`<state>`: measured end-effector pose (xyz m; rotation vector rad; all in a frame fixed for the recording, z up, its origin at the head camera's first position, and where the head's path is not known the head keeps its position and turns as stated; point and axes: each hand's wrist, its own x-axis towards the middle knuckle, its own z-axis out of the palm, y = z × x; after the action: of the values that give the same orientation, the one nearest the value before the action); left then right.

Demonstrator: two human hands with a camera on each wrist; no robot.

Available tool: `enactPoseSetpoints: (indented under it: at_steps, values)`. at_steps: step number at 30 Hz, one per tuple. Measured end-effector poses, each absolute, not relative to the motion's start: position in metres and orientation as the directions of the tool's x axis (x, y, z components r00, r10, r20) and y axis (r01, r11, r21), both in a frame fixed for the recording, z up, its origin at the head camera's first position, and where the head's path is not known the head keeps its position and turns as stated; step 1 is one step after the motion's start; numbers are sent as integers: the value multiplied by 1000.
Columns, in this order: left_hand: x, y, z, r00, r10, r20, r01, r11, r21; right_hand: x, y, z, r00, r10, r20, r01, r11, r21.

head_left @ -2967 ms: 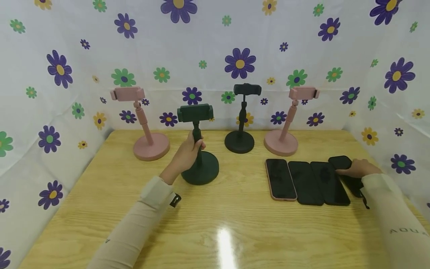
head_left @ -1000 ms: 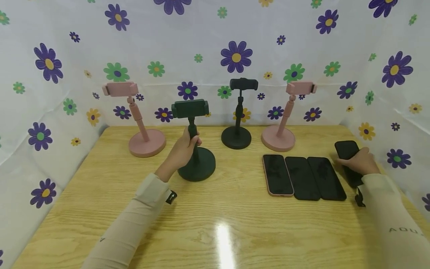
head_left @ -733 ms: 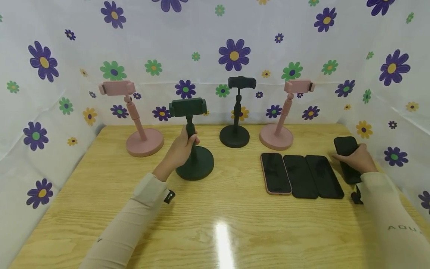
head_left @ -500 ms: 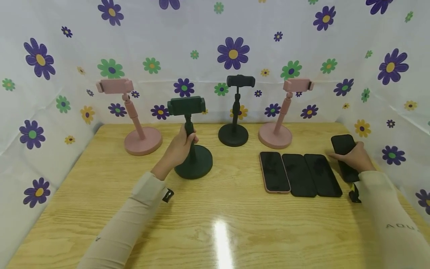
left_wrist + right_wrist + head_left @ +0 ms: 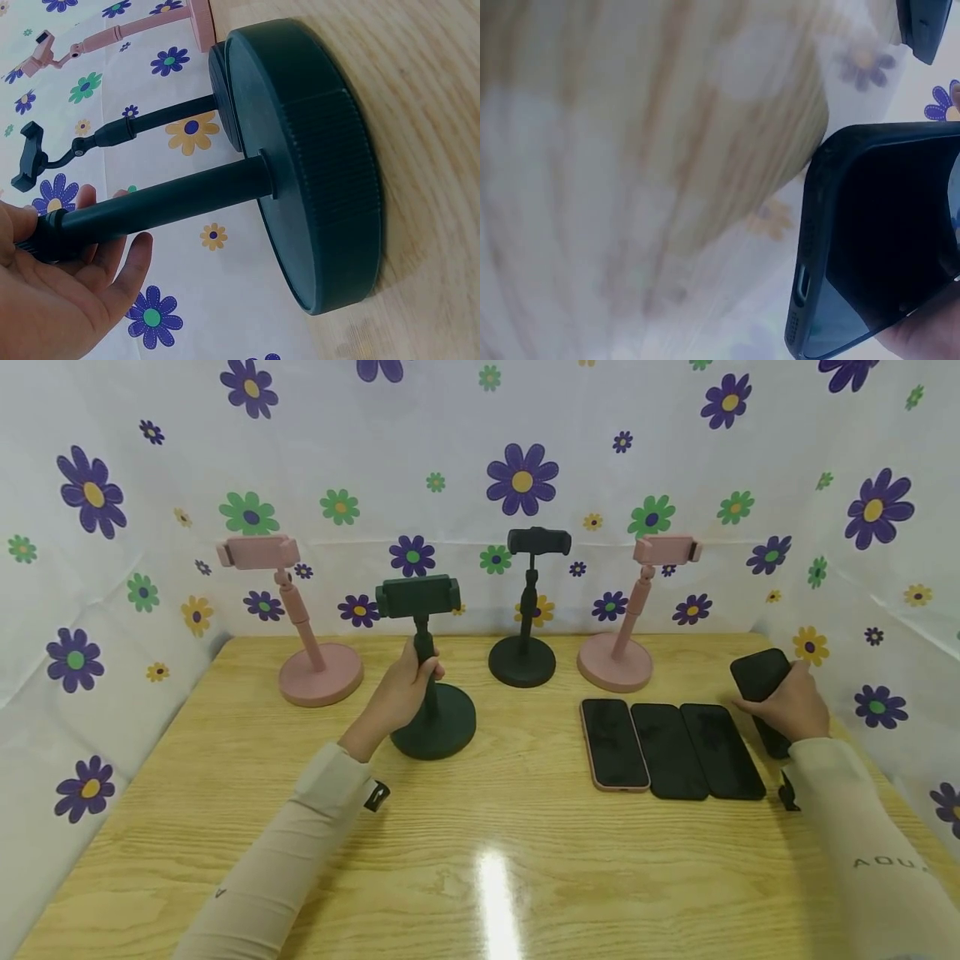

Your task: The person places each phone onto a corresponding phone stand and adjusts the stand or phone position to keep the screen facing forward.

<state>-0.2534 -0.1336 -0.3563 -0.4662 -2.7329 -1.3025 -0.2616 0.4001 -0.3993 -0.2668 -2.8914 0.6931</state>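
My left hand (image 5: 405, 687) grips the upper stem of a dark green phone stand (image 5: 437, 727), whose round base sits on the table. In the left wrist view the fingers (image 5: 105, 281) curl around the stem below a ridged collar. At the right, my right hand (image 5: 797, 703) holds a black smartphone (image 5: 761, 675) by its sides, tilted. The right wrist view shows this phone's dark screen (image 5: 889, 217) and its port end, with part of the hand at the lower right. Just left of it lie a pink-edged phone (image 5: 615, 745) and two black phones (image 5: 669, 752), side by side.
Behind stand a pink phone stand (image 5: 320, 675) at the left, a black one (image 5: 522, 662) in the middle and another pink one (image 5: 615, 662) to its right. A flowered cloth (image 5: 450, 427) rises behind the wooden table (image 5: 420, 877) and along both sides.
The right hand has drawn its phone away from the row of phones, lifted and tilted it. The left hand stays on the green stand. The head view has shifted slightly.
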Motion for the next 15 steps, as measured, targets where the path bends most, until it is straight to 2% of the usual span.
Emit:
enactPoseSetpoints:
  at_steps: [8,15]
  values:
    - [-253,-135,-356,-947,241,211,316,593,741,-261,389,-393,-954,241,176,147,894,-424]
    - [-254,-136,-357,-947,246,209,318,609,727,-262,375,-388,-877,315,363,113,870,-481]
